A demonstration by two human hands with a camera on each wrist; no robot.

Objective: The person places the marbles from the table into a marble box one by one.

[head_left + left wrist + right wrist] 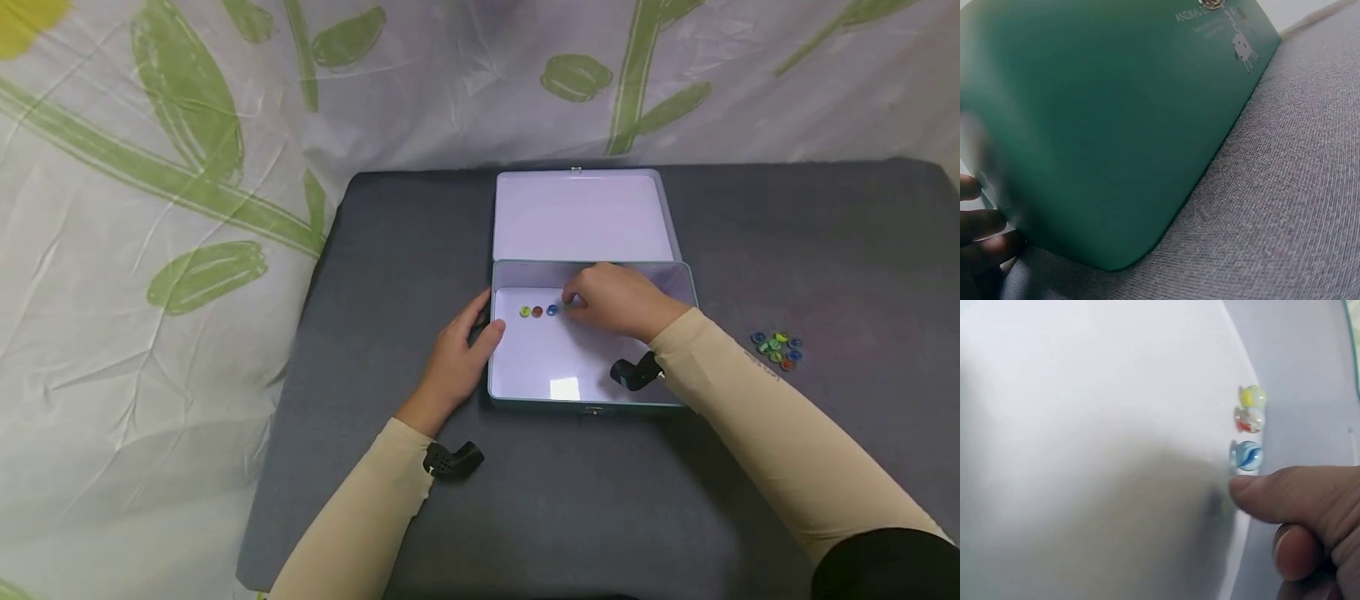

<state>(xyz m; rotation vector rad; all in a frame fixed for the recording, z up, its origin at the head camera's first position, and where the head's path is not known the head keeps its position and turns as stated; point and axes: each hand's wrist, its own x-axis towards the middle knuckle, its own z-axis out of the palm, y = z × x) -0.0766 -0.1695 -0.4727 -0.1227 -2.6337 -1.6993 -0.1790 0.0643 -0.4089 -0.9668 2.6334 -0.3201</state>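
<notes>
- Governing relation, as judged: the right hand against the right end of the marble row. Its thumb tip and fingertips are down just beside the blue marble, on its right.
- Row: yellow marble, red marble and blue marble, in that order left to right, on the floor of the open box, close to its far wall. The marbles are round; the row's long axis runs left to right, and the right hand is in line with it.
- Right hand condition: thumb and fingers bent, tips brought close together. A faint green trace shows at the thumb tip; whether a marble is gripped cannot be told.
- Left hand condition: fingers extended, thumb spread away, tips touching the left wall of the box at the rim. No marble seen in it.
- Loose marbles: a cluster on the table, outside the box, to the right of the right hand and slightly nearer. The right hand is the closer of the two; the box's right wall stands between.
- Lid: laid back on the far side.
</notes>
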